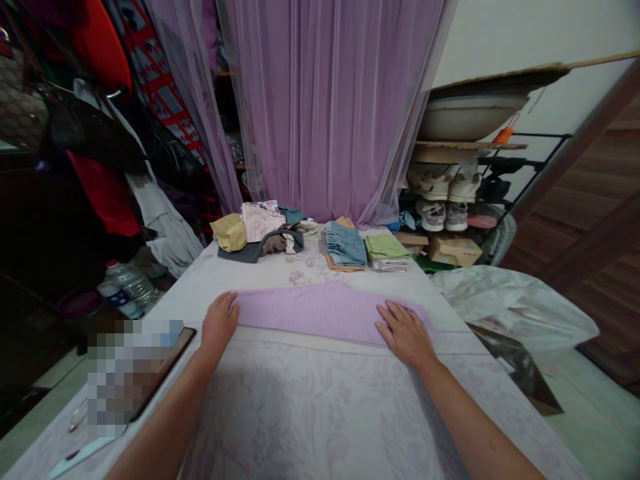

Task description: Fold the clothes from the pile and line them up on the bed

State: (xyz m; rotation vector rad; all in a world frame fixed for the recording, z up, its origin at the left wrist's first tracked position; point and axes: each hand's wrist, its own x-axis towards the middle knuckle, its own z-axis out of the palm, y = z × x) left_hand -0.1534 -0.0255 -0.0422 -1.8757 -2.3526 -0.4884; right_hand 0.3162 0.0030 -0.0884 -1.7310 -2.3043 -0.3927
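Note:
A lilac ribbed knit garment [310,312] lies folded into a long flat strip across the white patterned tablecloth [280,400]. At its left end my left hand [220,321] is closed, with the thumb and fingers pinching the edge. My right hand [406,333] rests palm down near the right end, its fingers spread flat on the knit. Beyond the garment stand a folded stack of blue denim [346,243] and a folded green cloth [387,247] on white fabric. A loose heap with a pink striped cloth [262,221] and a yellow cloth [229,231] lies back left.
A dark-edged device [165,373], mostly blurred out, lies at the table's left side. Plastic bottles [133,287] stand beyond the left edge. A purple curtain [325,107] hangs behind the table. Right of it are a rack with shoes [433,215] and a plastic sheet [520,303].

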